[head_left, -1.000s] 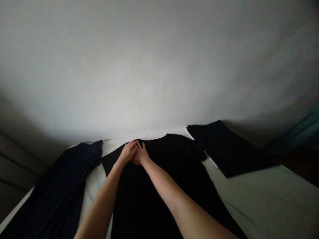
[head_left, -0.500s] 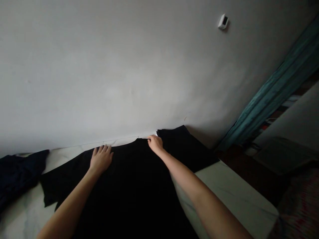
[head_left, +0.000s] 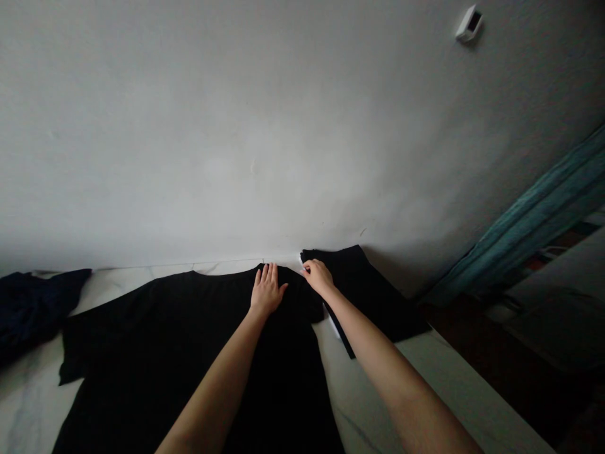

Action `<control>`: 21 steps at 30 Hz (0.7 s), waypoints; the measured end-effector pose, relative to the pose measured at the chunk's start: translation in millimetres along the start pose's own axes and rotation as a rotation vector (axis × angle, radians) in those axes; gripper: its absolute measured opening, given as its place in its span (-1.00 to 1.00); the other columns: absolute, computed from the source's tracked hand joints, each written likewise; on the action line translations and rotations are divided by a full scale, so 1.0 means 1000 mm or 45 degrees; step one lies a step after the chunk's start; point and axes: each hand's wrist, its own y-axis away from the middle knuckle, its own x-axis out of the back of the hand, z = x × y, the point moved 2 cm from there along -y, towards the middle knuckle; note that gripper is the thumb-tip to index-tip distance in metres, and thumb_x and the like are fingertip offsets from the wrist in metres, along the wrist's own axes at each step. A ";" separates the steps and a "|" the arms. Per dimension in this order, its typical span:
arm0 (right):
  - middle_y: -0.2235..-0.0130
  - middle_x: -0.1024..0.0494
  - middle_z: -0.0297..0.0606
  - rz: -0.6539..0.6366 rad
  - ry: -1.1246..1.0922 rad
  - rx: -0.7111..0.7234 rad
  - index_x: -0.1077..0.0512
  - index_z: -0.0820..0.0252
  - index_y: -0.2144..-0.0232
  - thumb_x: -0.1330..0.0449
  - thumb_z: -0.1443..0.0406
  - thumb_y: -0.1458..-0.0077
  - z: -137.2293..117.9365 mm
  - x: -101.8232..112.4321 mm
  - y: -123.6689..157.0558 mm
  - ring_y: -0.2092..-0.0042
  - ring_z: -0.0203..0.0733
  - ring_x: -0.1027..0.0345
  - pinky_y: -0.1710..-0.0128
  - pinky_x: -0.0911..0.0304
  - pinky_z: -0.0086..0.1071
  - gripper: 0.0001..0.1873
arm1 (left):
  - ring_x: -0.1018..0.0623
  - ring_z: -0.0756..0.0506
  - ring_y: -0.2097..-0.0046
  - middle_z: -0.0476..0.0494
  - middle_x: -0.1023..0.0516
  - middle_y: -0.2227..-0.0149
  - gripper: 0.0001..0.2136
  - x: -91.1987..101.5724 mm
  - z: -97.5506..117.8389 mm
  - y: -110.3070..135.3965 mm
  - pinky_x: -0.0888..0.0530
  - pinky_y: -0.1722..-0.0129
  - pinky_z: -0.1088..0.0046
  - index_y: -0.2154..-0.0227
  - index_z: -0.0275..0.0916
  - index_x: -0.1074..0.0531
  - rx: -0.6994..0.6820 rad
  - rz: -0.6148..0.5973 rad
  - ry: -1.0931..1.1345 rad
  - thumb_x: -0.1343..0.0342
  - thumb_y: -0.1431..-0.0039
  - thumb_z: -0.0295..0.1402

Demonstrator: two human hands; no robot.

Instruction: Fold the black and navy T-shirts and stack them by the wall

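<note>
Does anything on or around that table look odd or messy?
Only small things. The navy garment at the far left looks rumpled, whereas the black T-shirt under the left hand lies spread nearly flat. A small mark shows low on the wall, above the other black garment. No spill is visible; dark cloth could hide damage.

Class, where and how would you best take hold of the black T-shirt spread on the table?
Probably both shoulders, either side of the neckline, pinched from above and the near side: the black T-shirt lies flat, its top edge close to the wall.
</note>
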 end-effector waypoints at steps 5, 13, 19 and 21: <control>0.00 -0.58 -0.18 -0.115 -0.033 0.023 -0.50 0.12 0.04 -0.22 0.13 -0.19 -0.031 -0.023 -0.037 -0.04 -0.13 -0.42 0.04 -0.26 -0.35 -0.67 | -0.06 -0.29 -0.38 -0.38 -0.08 -0.36 -0.32 -0.004 -0.004 0.001 0.00 -0.34 0.09 -0.33 -0.49 -0.01 0.028 -0.038 -0.008 0.24 -0.35 -0.04; 0.11 -0.63 -0.28 -0.183 -0.016 0.001 -0.56 0.04 0.23 -0.21 0.16 -0.20 -0.040 -0.040 -0.058 0.03 -0.13 -0.46 0.04 -0.20 -0.27 -0.83 | -0.07 -0.28 -0.38 -0.36 -0.10 -0.36 -0.34 -0.008 -0.004 -0.001 0.00 -0.33 0.09 -0.32 -0.38 -0.09 0.036 -0.037 -0.007 0.27 -0.35 0.01; 0.00 -0.54 -0.12 -0.063 0.035 -0.015 -0.49 0.13 0.08 -0.08 0.24 -0.29 -0.037 -0.043 -0.052 -0.04 -0.06 -0.39 0.02 -0.22 -0.23 -0.75 | -0.10 -0.30 -0.37 -0.27 -0.12 -0.36 -0.48 -0.003 0.000 0.001 -0.03 -0.30 0.00 -0.30 -0.20 -0.18 0.044 -0.022 0.014 0.27 -0.38 -0.11; -0.06 -0.48 -0.03 -0.014 0.052 0.025 -0.45 0.18 0.00 -0.03 0.29 -0.30 -0.042 -0.043 -0.044 -0.09 -0.02 -0.33 -0.03 -0.21 -0.20 -0.70 | -0.11 -0.30 -0.37 -0.23 -0.13 -0.36 -0.51 -0.001 0.000 0.001 -0.05 -0.29 -0.01 -0.30 -0.15 -0.18 0.050 -0.027 0.002 0.25 -0.38 -0.17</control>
